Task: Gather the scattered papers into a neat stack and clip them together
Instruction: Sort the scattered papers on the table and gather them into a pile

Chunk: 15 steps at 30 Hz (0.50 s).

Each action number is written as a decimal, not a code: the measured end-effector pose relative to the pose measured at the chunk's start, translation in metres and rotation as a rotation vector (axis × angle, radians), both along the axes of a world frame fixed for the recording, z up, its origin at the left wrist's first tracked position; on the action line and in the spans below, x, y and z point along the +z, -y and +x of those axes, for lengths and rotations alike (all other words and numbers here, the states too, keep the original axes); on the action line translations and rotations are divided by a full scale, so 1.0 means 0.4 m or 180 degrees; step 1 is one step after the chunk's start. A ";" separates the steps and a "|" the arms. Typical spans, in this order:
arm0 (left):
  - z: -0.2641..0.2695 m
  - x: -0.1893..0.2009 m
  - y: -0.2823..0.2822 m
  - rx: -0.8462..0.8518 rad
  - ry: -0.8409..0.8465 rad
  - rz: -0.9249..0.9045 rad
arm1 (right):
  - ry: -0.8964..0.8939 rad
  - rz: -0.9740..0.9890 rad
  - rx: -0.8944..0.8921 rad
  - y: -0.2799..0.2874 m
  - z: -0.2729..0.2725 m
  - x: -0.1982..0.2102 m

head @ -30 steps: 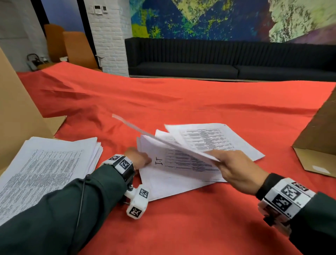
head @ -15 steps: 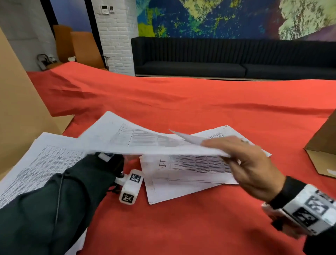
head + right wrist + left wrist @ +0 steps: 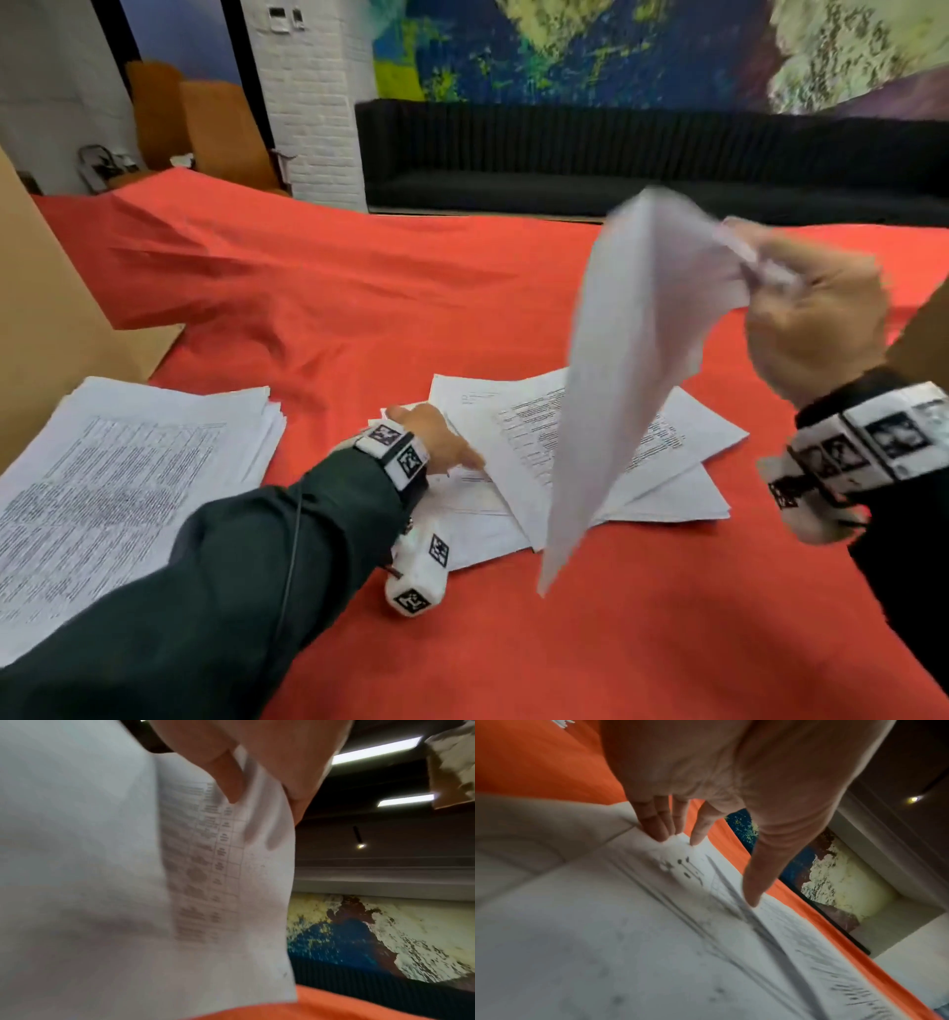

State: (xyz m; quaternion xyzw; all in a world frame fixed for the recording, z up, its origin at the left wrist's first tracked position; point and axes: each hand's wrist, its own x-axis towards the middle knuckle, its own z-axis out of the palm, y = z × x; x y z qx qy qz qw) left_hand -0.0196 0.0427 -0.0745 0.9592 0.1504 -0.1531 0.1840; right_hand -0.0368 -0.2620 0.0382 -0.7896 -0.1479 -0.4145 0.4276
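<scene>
Paper [image 3: 631, 360] swung upright in your right hand's [image 3: 816, 329] pinching grip; your left hand [image 3: 436, 442], fingers straight, pressed the loose sheets [image 3: 580, 437] at six o'clock, unstacked.

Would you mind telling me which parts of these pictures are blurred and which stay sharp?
Head view: the white printed sheet gripped by the right hand is motion-smeared, while the stack of printed papers is crisp. Left wrist view: text under the left hand streaks. Right wrist view: the sheet's table print is soft.
</scene>
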 end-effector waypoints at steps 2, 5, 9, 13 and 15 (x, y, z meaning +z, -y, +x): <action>-0.001 -0.007 0.008 -0.0098 -0.0079 0.0342 | -0.0657 -0.0548 0.0293 -0.007 -0.006 -0.056; 0.004 -0.019 -0.007 -0.0118 -0.0125 0.0284 | -0.1838 -0.1753 0.0315 0.029 0.022 -0.162; 0.010 -0.023 -0.035 -0.0009 0.0057 -0.0028 | -0.1602 -0.1689 -0.0329 0.058 0.045 -0.131; 0.014 -0.039 -0.066 0.0146 0.0351 -0.0481 | -0.0480 -0.0849 -0.0985 0.038 0.083 0.014; 0.024 -0.045 -0.086 0.0158 0.0437 -0.0744 | -0.0111 -0.0234 -0.0775 0.024 0.088 0.069</action>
